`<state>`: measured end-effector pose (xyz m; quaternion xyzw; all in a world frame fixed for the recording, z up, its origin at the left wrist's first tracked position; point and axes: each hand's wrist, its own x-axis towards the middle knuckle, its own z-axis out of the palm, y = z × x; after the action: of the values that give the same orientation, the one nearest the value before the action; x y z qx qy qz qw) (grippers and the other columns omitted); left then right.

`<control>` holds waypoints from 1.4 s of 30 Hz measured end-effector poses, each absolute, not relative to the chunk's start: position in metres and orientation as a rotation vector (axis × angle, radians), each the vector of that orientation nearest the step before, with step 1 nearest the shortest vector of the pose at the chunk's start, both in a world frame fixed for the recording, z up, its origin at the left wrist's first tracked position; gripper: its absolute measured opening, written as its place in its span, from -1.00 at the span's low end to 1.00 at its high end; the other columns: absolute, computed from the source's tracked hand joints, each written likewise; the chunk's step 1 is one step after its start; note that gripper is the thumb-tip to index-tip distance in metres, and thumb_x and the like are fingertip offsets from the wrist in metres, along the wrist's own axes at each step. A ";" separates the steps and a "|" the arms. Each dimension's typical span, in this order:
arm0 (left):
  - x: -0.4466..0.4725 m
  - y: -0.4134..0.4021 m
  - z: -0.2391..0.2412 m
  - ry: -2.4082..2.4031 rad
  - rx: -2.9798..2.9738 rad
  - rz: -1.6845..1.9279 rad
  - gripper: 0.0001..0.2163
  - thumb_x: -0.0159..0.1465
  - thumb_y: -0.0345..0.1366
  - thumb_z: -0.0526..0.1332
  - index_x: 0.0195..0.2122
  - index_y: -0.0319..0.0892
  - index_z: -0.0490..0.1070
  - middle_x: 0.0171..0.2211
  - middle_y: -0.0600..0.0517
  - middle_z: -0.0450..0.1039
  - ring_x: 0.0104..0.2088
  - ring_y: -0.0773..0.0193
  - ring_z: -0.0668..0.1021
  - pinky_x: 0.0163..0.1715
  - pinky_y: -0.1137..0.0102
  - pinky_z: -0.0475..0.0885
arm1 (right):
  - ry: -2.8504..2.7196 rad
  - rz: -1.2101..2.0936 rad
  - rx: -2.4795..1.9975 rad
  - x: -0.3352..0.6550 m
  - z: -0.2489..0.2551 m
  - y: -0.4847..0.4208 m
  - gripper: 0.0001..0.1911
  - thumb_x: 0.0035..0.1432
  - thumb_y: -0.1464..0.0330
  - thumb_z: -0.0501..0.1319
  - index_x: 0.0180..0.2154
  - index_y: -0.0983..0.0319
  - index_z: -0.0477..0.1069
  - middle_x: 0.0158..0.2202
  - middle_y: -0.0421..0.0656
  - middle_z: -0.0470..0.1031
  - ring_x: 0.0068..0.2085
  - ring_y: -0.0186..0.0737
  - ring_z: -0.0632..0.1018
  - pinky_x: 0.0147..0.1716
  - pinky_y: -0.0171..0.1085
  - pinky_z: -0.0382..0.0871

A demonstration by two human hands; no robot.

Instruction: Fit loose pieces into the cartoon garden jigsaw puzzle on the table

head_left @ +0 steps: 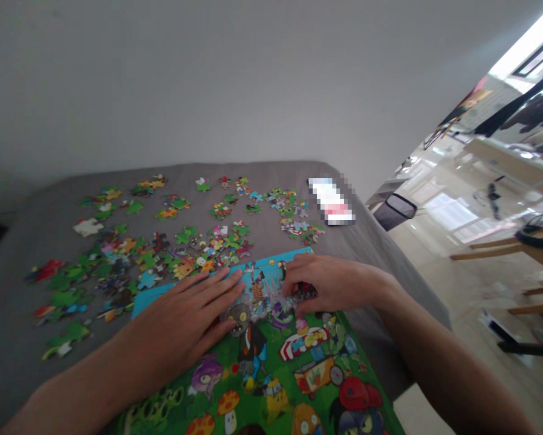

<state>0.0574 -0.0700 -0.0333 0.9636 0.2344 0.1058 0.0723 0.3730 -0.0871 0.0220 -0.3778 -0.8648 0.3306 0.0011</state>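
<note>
A colourful cartoon puzzle sheet (248,396) with a blue upper edge and green lower part lies in front of me. My left hand (187,314) rests flat on its left side, fingers stretched out and holding nothing. On the upper right of the sheet, my right hand (326,281) has its fingers bent toward the thumb around a dark, reddish jigsaw piece (306,291). The hand hides part of that piece. Many loose jigsaw pieces (149,260) are spread beyond and left of the sheet, some overlapping.
A grey cloth (271,235) covers the table. A phone (331,202) with a lit, blurred screen lies at the back right. Behind stands a pale wall (199,78). Wooden furniture (520,248) is off to the right on a tiled floor.
</note>
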 end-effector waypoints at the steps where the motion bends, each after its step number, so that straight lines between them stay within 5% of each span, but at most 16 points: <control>1: 0.057 -0.070 -0.034 0.701 2.902 0.332 -0.56 0.53 -0.05 0.06 0.38 0.07 0.33 0.32 0.05 0.42 0.30 0.09 0.48 0.34 0.20 0.31 | -2.709 1.038 -1.193 0.373 0.022 -0.087 -0.78 0.19 0.33 0.46 -0.13 0.22 0.57 -0.14 -0.10 0.58 -0.02 -0.09 0.53 0.02 -0.17 0.37; 10: 0.059 -0.070 -0.029 0.683 2.972 0.323 -0.57 0.52 -0.06 0.09 0.35 0.00 0.37 0.33 0.03 0.41 0.26 0.10 0.52 0.30 0.24 0.34 | -2.573 0.942 -1.180 0.377 0.026 -0.084 -0.74 0.23 0.22 0.43 -0.15 0.24 0.55 -0.19 -0.12 0.58 -0.12 -0.15 0.54 -0.07 -0.20 0.37; 14: 0.058 -0.070 -0.028 0.685 2.938 0.318 -0.54 0.52 -0.02 0.09 0.40 0.05 0.29 0.36 0.05 0.36 0.30 0.12 0.48 0.35 0.25 0.28 | -2.211 0.532 -1.329 0.397 0.022 -0.071 -0.84 0.39 0.30 0.23 -0.15 0.24 0.53 -0.21 -0.09 0.59 -0.17 -0.17 0.54 -0.11 -0.20 0.37; 20: 0.058 -0.070 -0.030 0.670 2.972 0.335 -0.53 0.53 -0.04 0.08 0.41 -0.03 0.28 0.35 0.03 0.37 0.27 0.13 0.51 0.32 0.26 0.30 | -1.989 0.066 -1.554 0.419 -0.013 -0.044 -0.76 0.35 0.31 0.23 -0.01 0.21 0.57 -0.07 0.02 0.57 0.02 0.05 0.51 0.11 0.05 0.33; 26: 0.059 -0.071 -0.033 0.673 2.989 0.363 -0.54 0.54 -0.04 0.05 0.38 -0.05 0.32 0.33 0.03 0.41 0.25 0.11 0.52 0.28 0.24 0.33 | -2.070 0.069 -1.613 0.405 -0.040 -0.037 -0.64 0.31 0.21 0.31 0.09 0.13 0.60 0.19 0.07 0.45 0.20 0.24 0.38 0.23 0.23 0.22; 42: 0.058 -0.070 -0.035 0.667 2.984 0.388 -0.52 0.54 -0.03 0.05 0.43 -0.01 0.25 0.35 0.05 0.38 0.28 0.13 0.49 0.30 0.24 0.31 | -2.194 0.196 -1.537 0.435 -0.033 -0.029 -0.80 0.27 0.28 0.35 -0.10 0.20 0.61 0.02 0.04 0.58 0.09 0.10 0.53 0.16 0.11 0.28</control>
<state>0.0581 -0.0704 -0.0349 0.9678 0.2162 0.1257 0.0297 0.4348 -0.0294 -0.0334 -0.5575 -0.7957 0.0710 0.2256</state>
